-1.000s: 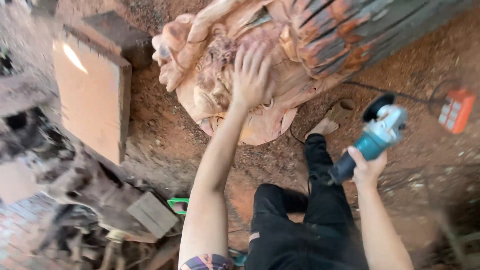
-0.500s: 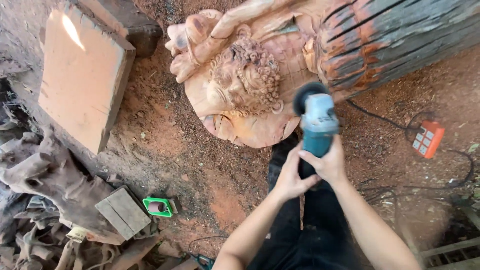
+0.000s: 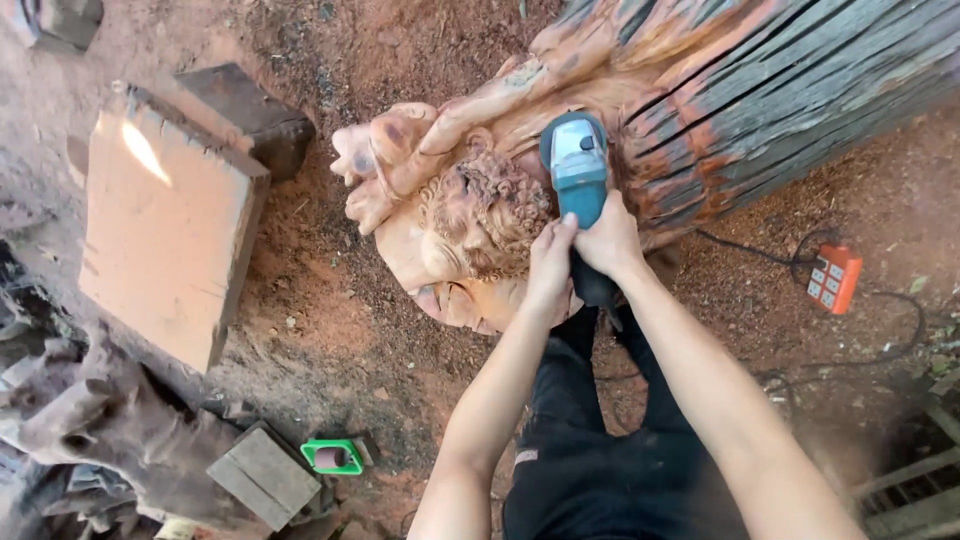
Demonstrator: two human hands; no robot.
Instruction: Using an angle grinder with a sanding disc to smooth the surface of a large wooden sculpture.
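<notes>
Legs in dark trousers (image 3: 610, 470) stand just below the work, directly behind the tool, so a kickback would likely throw it toward them. Both hands are wrapped tight around the rear body of a teal angle grinder (image 3: 577, 170): the left hand (image 3: 550, 262) and the right hand (image 3: 606, 238) sit touching one another, stacked on one short stretch of the handle, which I judge gives little leverage if the disc grabs. The grinder's head rests against a carved wooden sculpture (image 3: 470, 215), beside the tight curls of the carved head, where the log (image 3: 790, 90) begins; a snag in those curls could chip fine detail. The grinder's cord cannot be traced, but a black cable (image 3: 760, 252) trails across the red dirt ground (image 3: 330, 330) to an orange power strip (image 3: 833, 278) at the right, a possible trip or snag near the feet. Farther left lie a flat wooden slab (image 3: 170, 230) and a green tape roll (image 3: 333, 457), well apart.
</notes>
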